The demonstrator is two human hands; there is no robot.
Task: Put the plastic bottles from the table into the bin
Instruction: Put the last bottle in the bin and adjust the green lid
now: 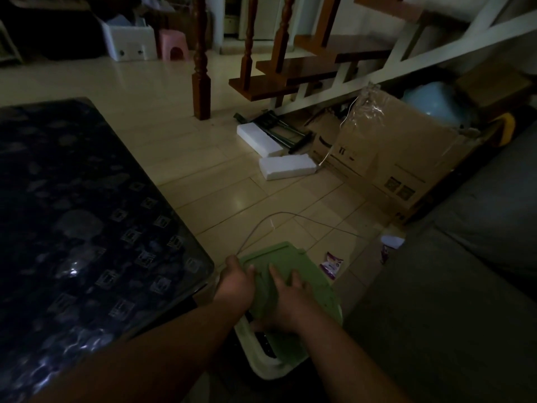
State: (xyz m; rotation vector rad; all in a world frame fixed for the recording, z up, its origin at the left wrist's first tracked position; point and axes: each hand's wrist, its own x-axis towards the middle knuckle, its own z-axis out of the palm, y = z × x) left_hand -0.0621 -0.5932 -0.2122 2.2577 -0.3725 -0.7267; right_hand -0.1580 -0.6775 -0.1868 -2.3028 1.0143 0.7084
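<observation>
Dim tiled floor beside a dark table (87,213). Both hands lie flat, fingers spread, on the green bin (290,338) lid: left hand (235,286) at its near-left edge, right hand (290,301) atop. No bottles are discernible left of them on the table.

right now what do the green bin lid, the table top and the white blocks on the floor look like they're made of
Green bin lid: looks like matte moulded plastic, with a raised rim and even colour; both hands rest on it.
Table top: probably glass or a glossy laminate over a dark pattern, since it throws sharp highlights.
White blocks: likely polystyrene foam packing, with a chalky white surface and rough, crumbly edges.
</observation>
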